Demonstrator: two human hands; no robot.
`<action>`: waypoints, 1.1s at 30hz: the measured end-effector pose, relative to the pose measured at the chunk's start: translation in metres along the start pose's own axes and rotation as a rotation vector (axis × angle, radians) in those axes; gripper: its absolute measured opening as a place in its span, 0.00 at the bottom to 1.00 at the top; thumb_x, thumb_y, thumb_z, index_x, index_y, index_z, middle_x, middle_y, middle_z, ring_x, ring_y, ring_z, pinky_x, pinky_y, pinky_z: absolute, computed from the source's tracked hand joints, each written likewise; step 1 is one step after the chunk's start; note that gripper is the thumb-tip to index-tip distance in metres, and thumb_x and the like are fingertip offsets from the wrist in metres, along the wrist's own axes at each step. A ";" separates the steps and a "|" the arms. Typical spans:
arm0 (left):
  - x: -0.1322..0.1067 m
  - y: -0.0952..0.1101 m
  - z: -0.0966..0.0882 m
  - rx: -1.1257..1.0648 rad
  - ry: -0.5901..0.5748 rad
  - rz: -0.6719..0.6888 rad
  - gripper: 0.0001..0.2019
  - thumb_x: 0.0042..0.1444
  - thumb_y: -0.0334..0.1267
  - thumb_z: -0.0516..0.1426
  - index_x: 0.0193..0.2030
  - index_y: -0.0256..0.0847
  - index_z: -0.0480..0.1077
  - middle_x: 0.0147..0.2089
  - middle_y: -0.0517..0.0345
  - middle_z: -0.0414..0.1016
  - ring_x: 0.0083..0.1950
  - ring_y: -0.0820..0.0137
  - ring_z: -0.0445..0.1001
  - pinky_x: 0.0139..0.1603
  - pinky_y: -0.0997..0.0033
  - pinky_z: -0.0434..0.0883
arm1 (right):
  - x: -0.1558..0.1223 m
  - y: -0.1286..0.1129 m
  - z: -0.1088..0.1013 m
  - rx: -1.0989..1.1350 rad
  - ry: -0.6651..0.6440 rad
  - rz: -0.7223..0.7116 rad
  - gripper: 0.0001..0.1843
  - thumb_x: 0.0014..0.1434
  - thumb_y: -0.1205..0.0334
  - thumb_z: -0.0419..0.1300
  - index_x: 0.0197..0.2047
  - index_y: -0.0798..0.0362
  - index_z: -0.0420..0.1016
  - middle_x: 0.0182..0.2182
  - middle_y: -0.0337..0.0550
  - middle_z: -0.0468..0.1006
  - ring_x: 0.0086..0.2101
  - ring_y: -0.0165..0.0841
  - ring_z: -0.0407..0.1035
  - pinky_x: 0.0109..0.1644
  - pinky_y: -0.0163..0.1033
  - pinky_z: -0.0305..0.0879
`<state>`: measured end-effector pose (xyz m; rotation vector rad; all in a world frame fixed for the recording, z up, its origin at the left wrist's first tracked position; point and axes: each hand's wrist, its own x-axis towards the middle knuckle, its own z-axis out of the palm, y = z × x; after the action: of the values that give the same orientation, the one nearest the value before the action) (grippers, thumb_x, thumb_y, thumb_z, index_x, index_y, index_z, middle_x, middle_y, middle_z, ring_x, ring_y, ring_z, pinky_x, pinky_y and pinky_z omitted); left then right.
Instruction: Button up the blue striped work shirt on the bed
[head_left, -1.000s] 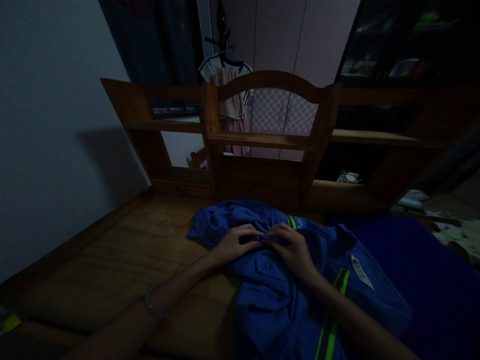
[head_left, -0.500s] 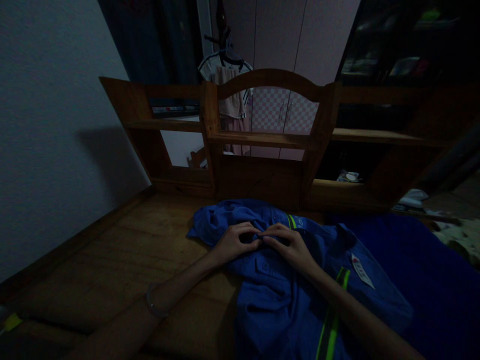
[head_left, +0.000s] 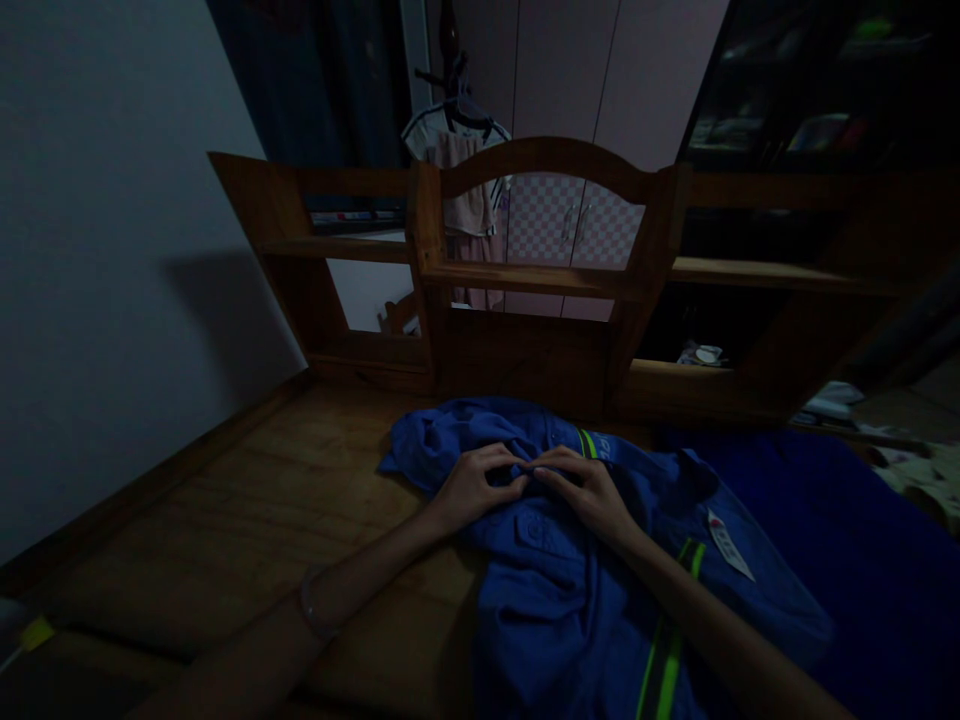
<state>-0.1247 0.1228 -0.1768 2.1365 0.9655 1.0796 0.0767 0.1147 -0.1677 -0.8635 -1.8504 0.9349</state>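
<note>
Dim bedroom, very low light; wooden platform (head_left: 247, 520) runs up to a wooden shelf unit (head_left: 540, 280), grey wall (head_left: 112, 250) on the left, pink wardrobe (head_left: 570, 80) and hung clothes (head_left: 465, 190) behind; blue work shirt (head_left: 570, 610) with hi-vis stripes lies on the platform's right half, front up, collar end towards the shelf unit, its right side overlapping a dark blue cloth (head_left: 862, 560).

Left hand (head_left: 472, 487): fingers curled, tips pinched narrow on the fabric at the shirt's upper front; bracelet (head_left: 311, 605) on that wrist. Right hand (head_left: 592, 492): same posture, fingertips closed on the fabric and meeting the left hand's tips at the front opening just below the collar; both forearms rest low over platform and shirt.

Progress, as a judgement: early; work is at the top of the front opening only; cannot tell whether a button is through its hole, too dark and fingers cover it. Shirt body below the hands is rumpled, not smoothed; collar side at left is bunched; no fold lines visible; white label (head_left: 729, 545) on the chest lies skewed. Left to do, by the look: rest of the front, flattening, sleeves.

Small yellow item (head_left: 36, 632) at the near left edge, well apart from both hands.
</note>
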 end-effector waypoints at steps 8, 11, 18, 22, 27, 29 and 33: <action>0.001 -0.009 -0.005 0.008 -0.064 0.018 0.07 0.55 0.33 0.58 0.40 0.40 0.76 0.39 0.57 0.75 0.42 0.69 0.73 0.44 0.72 0.67 | 0.000 0.000 0.001 0.049 -0.023 0.029 0.10 0.60 0.57 0.59 0.41 0.49 0.80 0.39 0.42 0.77 0.43 0.34 0.70 0.51 0.39 0.62; 0.001 -0.007 -0.003 0.023 -0.036 0.012 0.08 0.56 0.37 0.59 0.41 0.39 0.75 0.40 0.56 0.75 0.42 0.69 0.73 0.45 0.72 0.68 | 0.000 0.003 0.000 0.070 0.023 0.090 0.11 0.61 0.56 0.58 0.42 0.49 0.80 0.40 0.41 0.78 0.44 0.35 0.70 0.52 0.39 0.61; 0.000 -0.003 0.002 0.049 -0.011 0.023 0.13 0.55 0.43 0.60 0.46 0.40 0.74 0.44 0.56 0.76 0.46 0.67 0.73 0.49 0.71 0.67 | 0.000 0.016 0.001 0.239 0.115 0.303 0.16 0.57 0.50 0.60 0.43 0.49 0.78 0.42 0.41 0.79 0.43 0.38 0.72 0.48 0.41 0.65; 0.000 -0.003 0.002 0.049 0.013 0.004 0.13 0.55 0.42 0.60 0.45 0.40 0.73 0.44 0.56 0.75 0.45 0.67 0.73 0.50 0.70 0.67 | 0.001 0.016 0.002 0.266 0.151 0.341 0.17 0.54 0.48 0.63 0.41 0.50 0.79 0.40 0.41 0.80 0.41 0.38 0.73 0.46 0.40 0.66; 0.001 0.001 0.000 0.023 -0.014 0.004 0.09 0.58 0.40 0.57 0.42 0.39 0.73 0.41 0.56 0.74 0.43 0.68 0.72 0.47 0.71 0.67 | 0.002 0.013 0.002 0.304 0.166 0.362 0.17 0.52 0.47 0.64 0.39 0.50 0.79 0.38 0.41 0.80 0.40 0.38 0.73 0.45 0.40 0.67; 0.001 0.002 0.000 0.014 -0.007 -0.004 0.09 0.59 0.40 0.56 0.40 0.38 0.73 0.40 0.56 0.73 0.42 0.68 0.71 0.46 0.71 0.67 | 0.002 0.013 0.002 0.315 0.154 0.369 0.17 0.53 0.47 0.63 0.39 0.51 0.79 0.37 0.40 0.80 0.39 0.37 0.72 0.44 0.39 0.67; 0.002 0.002 0.001 -0.017 -0.010 -0.016 0.08 0.59 0.39 0.54 0.38 0.37 0.72 0.39 0.56 0.72 0.42 0.68 0.71 0.46 0.71 0.67 | 0.002 0.015 0.002 0.320 0.138 0.369 0.16 0.53 0.48 0.63 0.38 0.51 0.79 0.35 0.40 0.80 0.38 0.36 0.72 0.43 0.38 0.66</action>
<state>-0.1226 0.1230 -0.1748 2.1151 0.9632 1.0652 0.0772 0.1232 -0.1805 -1.0549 -1.3968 1.3218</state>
